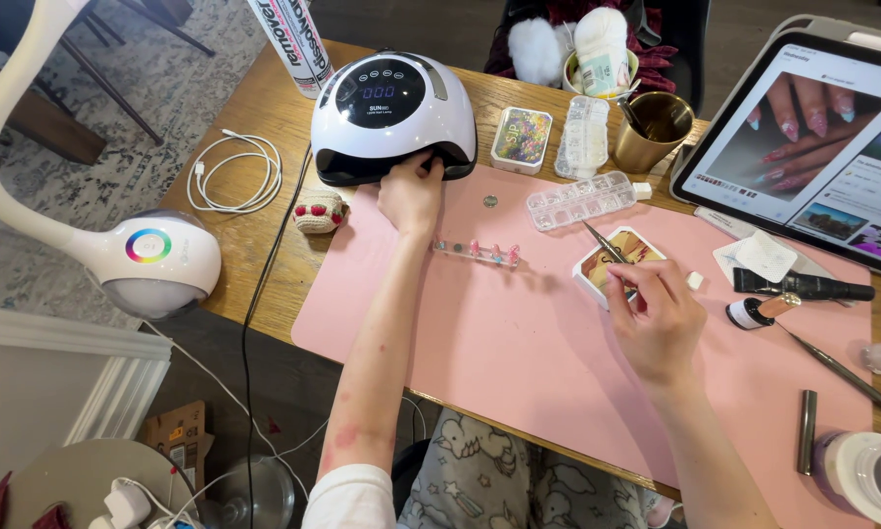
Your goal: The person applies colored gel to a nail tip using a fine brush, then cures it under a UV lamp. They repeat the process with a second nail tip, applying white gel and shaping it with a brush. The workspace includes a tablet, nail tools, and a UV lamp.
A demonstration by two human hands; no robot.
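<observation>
Right hand [656,318] grip pinching tweezers [605,245] over colourful square box [615,263]; left hand [411,191] grip unclear.

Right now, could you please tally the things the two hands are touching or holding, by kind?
White nail lamp, under the left hand: 1
Tweezers, in the right hand: 1
Total: 2

A tablet [812,147] leans at right; a gold cup [653,129] beside it; a coiled white cable [235,171] lies left.
</observation>
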